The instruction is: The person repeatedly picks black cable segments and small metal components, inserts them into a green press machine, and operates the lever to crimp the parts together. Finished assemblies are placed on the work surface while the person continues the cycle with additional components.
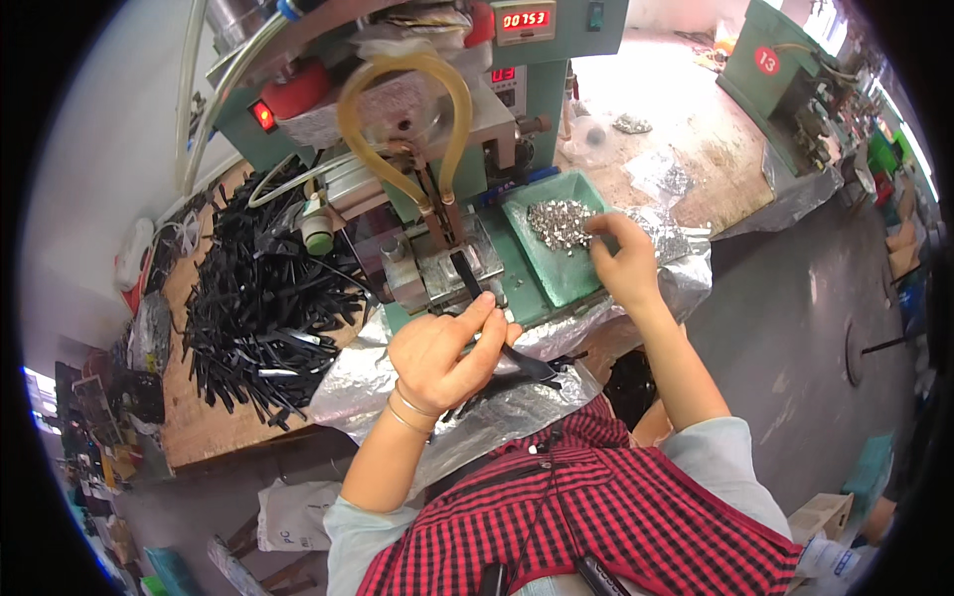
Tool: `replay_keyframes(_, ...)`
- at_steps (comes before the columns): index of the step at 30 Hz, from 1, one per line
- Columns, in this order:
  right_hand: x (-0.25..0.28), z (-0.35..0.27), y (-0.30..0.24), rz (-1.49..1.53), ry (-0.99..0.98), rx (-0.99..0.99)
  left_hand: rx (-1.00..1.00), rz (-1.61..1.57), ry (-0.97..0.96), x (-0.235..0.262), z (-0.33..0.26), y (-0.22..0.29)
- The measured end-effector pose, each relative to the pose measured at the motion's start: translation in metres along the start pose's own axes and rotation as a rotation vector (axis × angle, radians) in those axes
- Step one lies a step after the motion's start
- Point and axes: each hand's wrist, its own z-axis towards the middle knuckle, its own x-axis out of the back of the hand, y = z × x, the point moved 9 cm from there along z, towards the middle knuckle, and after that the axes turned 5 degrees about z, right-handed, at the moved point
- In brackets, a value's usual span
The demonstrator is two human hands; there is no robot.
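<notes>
My left hand [445, 350] grips a flat black strap piece [467, 278] and holds its end on the metal die block [437, 266] of a green bench press machine [437, 119]. My right hand [621, 258] reaches into a green tray [556, 270], fingertips pinching at a heap of small silver metal parts [558, 223]. What the fingers hold, if anything, is too small to tell. More black strap ends [522, 363] lie under my left hand, on silver foil sheeting [378, 377].
A big heap of black straps [253, 288] covers the wooden bench on the left. A yellow hose loop [407, 109] hangs above the die. Plastic bags of silver parts [661, 179] lie behind the tray. A second green machine [785, 79] stands at the far right.
</notes>
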Motion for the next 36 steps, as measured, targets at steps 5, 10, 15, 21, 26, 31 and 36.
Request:
replay_keyframes(5,-0.025,-0.017,-0.018,-0.201,-0.062,0.011,0.079,-0.039,-0.015,0.004,-0.010,-0.002)
replay_keyframes(10,-0.033,-0.014,-0.029,-0.358,-0.023,0.114,0.308,-0.090,-0.129,0.024,-0.024,0.001)
replay_keyframes(15,-0.022,-0.022,-0.018,-0.273,0.105,0.088,0.597,0.192,0.270,0.130,-0.071,-0.056)
replay_keyframes(21,-0.021,-0.009,-0.033,-0.051,0.134,0.091,0.755,0.342,-0.281,0.070,-0.070,-0.171)
replay_keyframes(26,-0.022,-0.017,-0.025,0.075,0.134,-0.040,1.003,0.717,-0.323,0.009,-0.166,-0.239)
replay_keyframes(31,-0.006,-0.027,-0.023,0.104,0.118,-0.048,1.279,0.069,0.037,0.048,-0.176,-0.243)
replay_keyframes(36,-0.007,-0.031,-0.024,-0.014,0.166,0.067,1.282,-0.197,0.123,0.058,-0.176,-0.217)
